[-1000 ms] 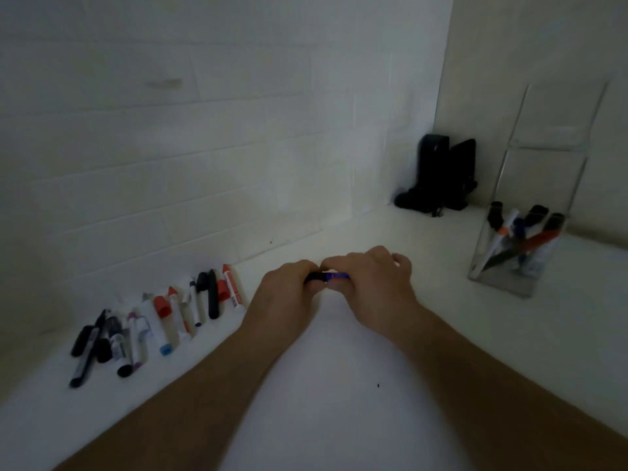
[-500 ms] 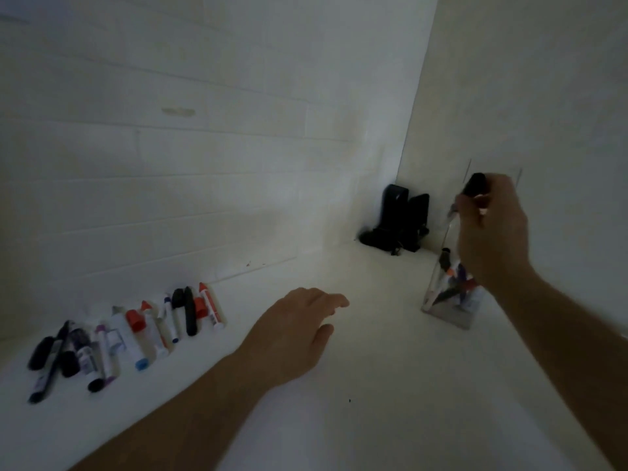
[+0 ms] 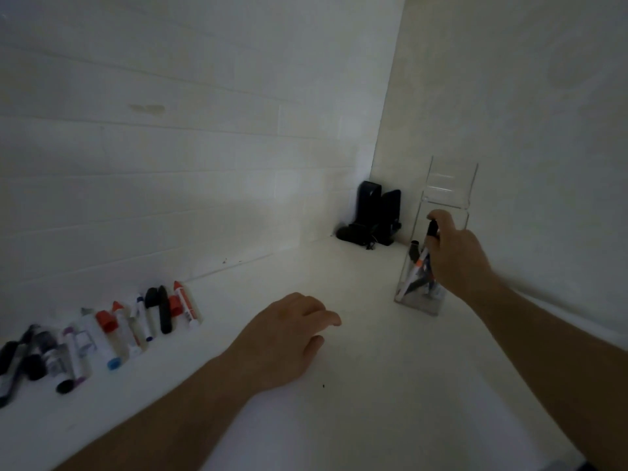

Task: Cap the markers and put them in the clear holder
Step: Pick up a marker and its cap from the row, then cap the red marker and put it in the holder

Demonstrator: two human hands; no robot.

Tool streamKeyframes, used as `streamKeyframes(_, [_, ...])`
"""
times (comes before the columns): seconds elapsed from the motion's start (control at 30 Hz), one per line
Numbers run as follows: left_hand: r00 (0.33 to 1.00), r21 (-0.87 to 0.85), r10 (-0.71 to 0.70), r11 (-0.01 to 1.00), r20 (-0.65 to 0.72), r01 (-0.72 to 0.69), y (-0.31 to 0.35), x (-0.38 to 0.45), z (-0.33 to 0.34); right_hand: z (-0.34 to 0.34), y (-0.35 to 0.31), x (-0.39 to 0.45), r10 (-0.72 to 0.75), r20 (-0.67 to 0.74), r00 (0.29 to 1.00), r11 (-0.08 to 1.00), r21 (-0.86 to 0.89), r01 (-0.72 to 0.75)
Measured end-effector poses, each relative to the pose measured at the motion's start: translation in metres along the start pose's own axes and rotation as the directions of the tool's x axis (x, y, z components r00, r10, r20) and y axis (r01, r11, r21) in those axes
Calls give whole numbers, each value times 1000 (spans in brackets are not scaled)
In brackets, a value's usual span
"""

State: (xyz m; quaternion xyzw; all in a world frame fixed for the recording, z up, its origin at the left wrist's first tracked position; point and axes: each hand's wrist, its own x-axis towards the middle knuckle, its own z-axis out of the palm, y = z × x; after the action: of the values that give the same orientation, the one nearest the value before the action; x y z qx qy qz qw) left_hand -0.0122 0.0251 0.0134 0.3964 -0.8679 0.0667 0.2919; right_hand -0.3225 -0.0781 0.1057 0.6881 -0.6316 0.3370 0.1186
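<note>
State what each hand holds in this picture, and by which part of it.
The right hand grips a black-capped marker near its capped upper end, lowering it into the clear holder. The left hand holds nothing.

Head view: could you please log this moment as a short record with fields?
surface: white counter in a wall corner
right hand: grips a black-capped marker, lowering it into the clear holder
clear holder: upright, several markers already inside
left hand: relaxed, holds nothing, over the counter
loose markers: a row lying along the wall, left side
corner: black object, unidentified
</note>
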Motion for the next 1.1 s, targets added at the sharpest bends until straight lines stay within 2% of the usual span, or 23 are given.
streamKeyframes(0.13, [1000,-2,0,1000,0,0,-1,-1,2,8,10,3,5,87,996,977,-214,14])
streamKeyframes(0.33, [1000,-8,3,1000,9,-3,-4,-3,3,6,6,0,36,180,983,975,-224,6])
streamKeyframes(0.4, [1000,-15,6,1000,12,-6,-5,-4,2,6,1,-6,-53,103,993,964,-254,77])
streamKeyframes(0.47, [1000,-23,4,1000,-19,-4,-9,-4,-2,7,-14,-16,-199,-39,979,946,-268,182])
streamKeyframes(0.53, [995,-25,-23,999,-94,20,-16,-3,-13,15,-40,-27,-332,-119,936,929,-212,303])
streamKeyframes(0.57, [990,-13,-40,999,-133,39,-21,-3,-20,24,-55,-33,-382,-107,918,918,-154,365])
streamKeyframes(0.63, [980,24,-76,996,-186,82,-36,-5,-36,45,-87,-47,-451,-48,891,892,5,451])
streamKeyframes(0.77, [967,142,-185,967,-175,211,-79,-27,-72,85,-159,-74,-518,149,842,834,304,460])
streamKeyframes(0.83, [928,198,-287,921,-237,335,-98,-50,-86,100,-193,-86,-558,219,801,802,391,452])
streamKeyframes(0.87, [882,196,-371,879,-292,435,-106,-62,-94,107,-209,-92,-580,232,781,784,421,456])
streamKeyframes(0.93, [744,168,-542,753,-391,636,-119,-80,-106,117,-238,-100,-598,289,747,770,465,437])
streamKeyframes(1.0, [644,142,-614,664,-455,734,-125,-87,-112,125,-263,-106,-597,352,721,773,494,399])
streamKeyframes(1.03, [624,132,-619,652,-477,747,-125,-87,-113,129,-273,-109,-601,357,715,766,511,390])
streamKeyframes(1.1, [626,121,-615,661,-480,741,-123,-85,-111,136,-282,-114,-621,342,705,751,518,410])
